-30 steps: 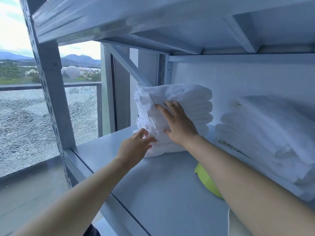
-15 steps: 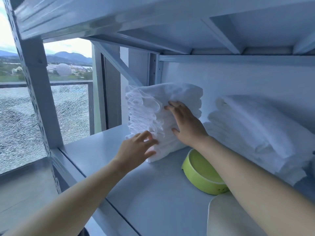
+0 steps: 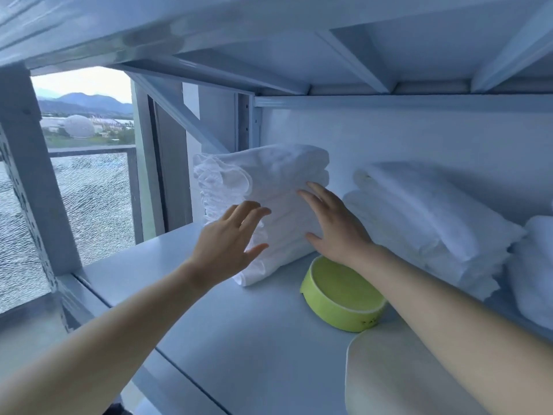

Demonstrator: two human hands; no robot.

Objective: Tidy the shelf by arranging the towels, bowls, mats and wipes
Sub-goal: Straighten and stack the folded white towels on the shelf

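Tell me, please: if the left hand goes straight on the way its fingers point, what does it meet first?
Most likely the left towel stack. The left hand is open, fingers aimed at its front; they may already touch it, depth is unclear.

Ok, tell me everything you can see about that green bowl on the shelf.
The round lime-green bowl, plastic by its look, stands upright and looks empty on the pale grey metal shelf. It has straight low walls, a paler rim and a small notch at its left base. It sits just in front of the folded white towel stack; the right forearm passes over its rear rim, hiding part.
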